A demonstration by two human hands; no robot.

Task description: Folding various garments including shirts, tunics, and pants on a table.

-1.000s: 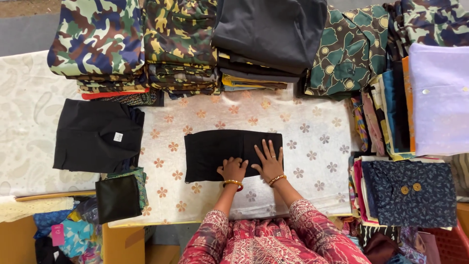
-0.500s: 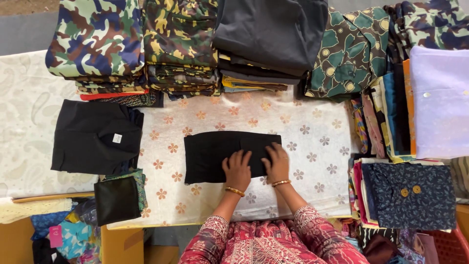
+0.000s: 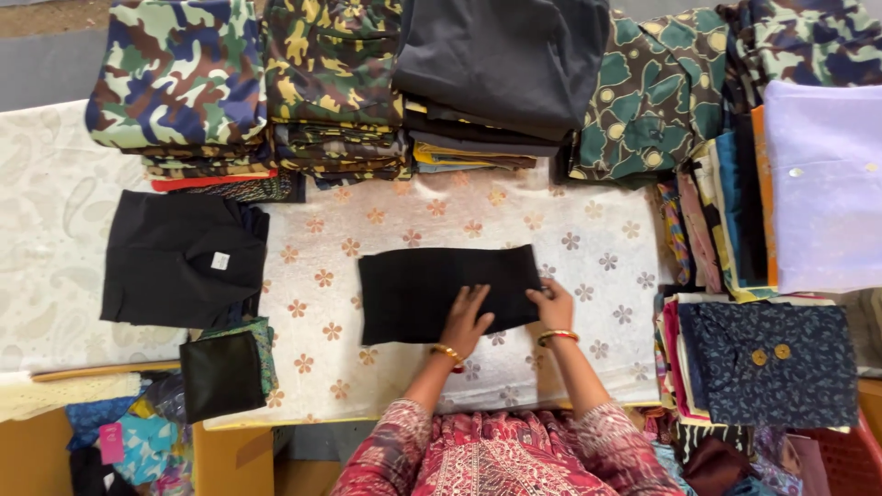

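Left hand [image 3: 467,317] flat, fingers spread and released, pressing down on the lower right part of the folded black cloth [image 3: 432,292]; clenched on nothing. Right hand [image 3: 554,307] at the cloth's right edge, fingers curled over that edge, apparently pinching it, though hard to tell how firmly. A gold bangle on each wrist.

Black cloth lying as a wide rectangle in the middle of the white table cover with orange flowers [image 3: 367,367], just in front of both hands.

Further out, to the left: a black shirt [image 3: 179,257] spread flat, with a small white tag, and below it a small dark folded piece [image 3: 220,375] at the cover's near edge. Along the far side: a blue camouflage stack [image 3: 175,78], a green camouflage stack [image 3: 333,83], a dark grey pile [image 3: 501,64] and a green patterned fabric [image 3: 657,96]. On the right: a pale lilac garment [image 3: 822,184] over upright coloured fabrics, and nearer, a dark blue dotted garment with two gold buttons [image 3: 767,367]. Red patterned sleeves at the bottom edge.
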